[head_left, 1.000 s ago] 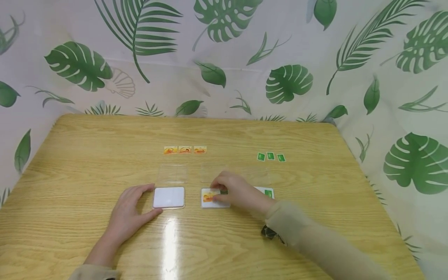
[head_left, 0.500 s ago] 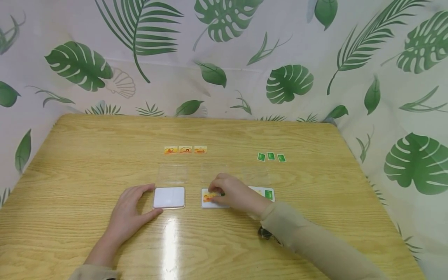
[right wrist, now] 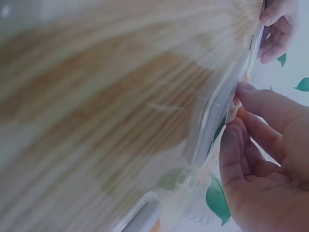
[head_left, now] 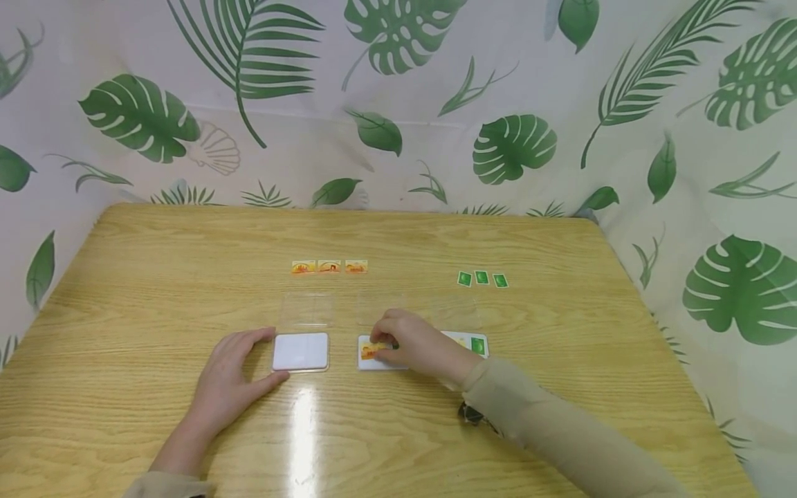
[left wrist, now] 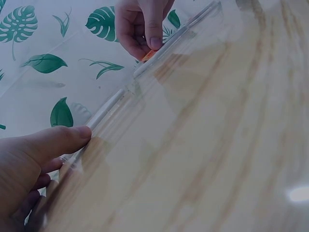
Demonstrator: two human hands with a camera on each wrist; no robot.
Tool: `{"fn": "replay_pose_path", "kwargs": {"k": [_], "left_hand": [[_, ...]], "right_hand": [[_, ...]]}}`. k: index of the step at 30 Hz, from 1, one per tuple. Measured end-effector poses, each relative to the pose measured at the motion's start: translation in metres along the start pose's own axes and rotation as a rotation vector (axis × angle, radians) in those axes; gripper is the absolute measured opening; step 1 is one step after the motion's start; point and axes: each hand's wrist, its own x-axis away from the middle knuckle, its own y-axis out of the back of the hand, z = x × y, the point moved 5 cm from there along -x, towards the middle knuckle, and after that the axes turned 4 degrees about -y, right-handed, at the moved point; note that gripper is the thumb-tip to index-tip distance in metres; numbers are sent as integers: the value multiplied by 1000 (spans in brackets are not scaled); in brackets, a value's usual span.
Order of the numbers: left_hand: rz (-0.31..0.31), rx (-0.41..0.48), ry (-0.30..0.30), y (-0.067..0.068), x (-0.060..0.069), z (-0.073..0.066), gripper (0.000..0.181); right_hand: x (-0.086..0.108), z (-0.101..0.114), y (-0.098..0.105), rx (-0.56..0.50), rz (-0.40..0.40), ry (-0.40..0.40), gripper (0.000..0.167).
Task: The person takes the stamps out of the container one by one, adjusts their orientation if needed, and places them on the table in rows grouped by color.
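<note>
My left hand lies around the left end of a white card in a clear case, thumb at the near edge and forefinger by the far corner. In the left wrist view its thumb rests against the case's edge. At the middle white card, my right hand pinches a small orange-yellow picture card at its surface. The right wrist view shows thumb and fingers meeting on it. Part of that white card and a green piece on it are hidden by the hand.
A third white card with a green picture lies right of the right wrist. Behind the cards are flat clear plastic covers. Farther back lie several small pictures: orange ones and green ones. A leaf-patterned cloth borders the wooden table.
My right hand has shifted very slightly toward me and left over the middle white card, showing more of the right-hand card. The left hand has stayed in place.
</note>
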Motion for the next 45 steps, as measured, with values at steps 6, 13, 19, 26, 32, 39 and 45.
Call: {"fn": "replay_pose_path", "kwargs": {"k": [6,13,19,26,32,39,45], "left_hand": [[9,4,14,0,1,0,65],[2,-5,5,0,1,0,65],[5,-5,0,1,-1,-2,65],[8,0,6,1,-1,-1,65],[12,3,11,2,-1,-2,66],[22,5,19,1,-1,-1,67],[23,5,23,1,-1,-1,67]], "right_hand": [[-1,1,-1,13,8,28,16],[-5,1,3,-8,28,-69,15],[-15,-6,20,-12,27,-143,16],[-37,-27,44,-26,-7,-202,18],[-62,-52,52,20,-49,-235,17],[-85,-72,56,45,-64,-242,17],[-96,-82,55,15,-55,-255,16]]}}
